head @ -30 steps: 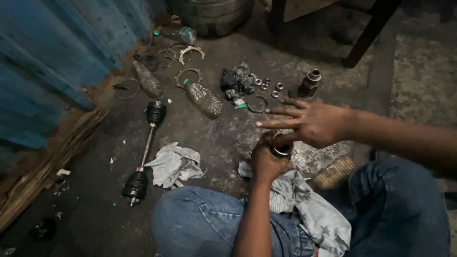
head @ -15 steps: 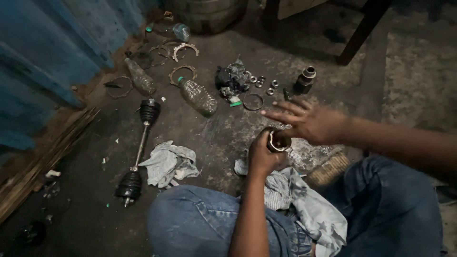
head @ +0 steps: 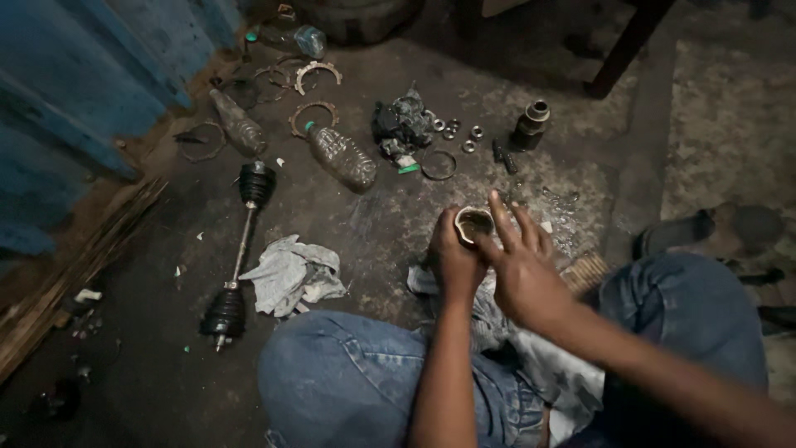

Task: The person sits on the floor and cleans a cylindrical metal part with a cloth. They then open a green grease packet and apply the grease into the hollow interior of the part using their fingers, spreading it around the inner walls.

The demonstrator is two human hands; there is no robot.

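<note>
My left hand grips a round metal cup-shaped joint part, its greasy open end facing up, just above my knees. My right hand is right beside it, fingers spread, with the forefinger reaching to the rim of the part. Whether that finger goes inside, I cannot tell. A grey cloth lies across my lap under both hands.
On the dirty floor lie a drive shaft with rubber boots, a crumpled rag, two plastic bottles, metal rings, small nuts, a dark rag heap and a metal sleeve. A blue wall stands left; a shoe is right.
My left hand has lifted the metal part and turned its open end up. My right hand has drawn back from the floor and come in over the part.
</note>
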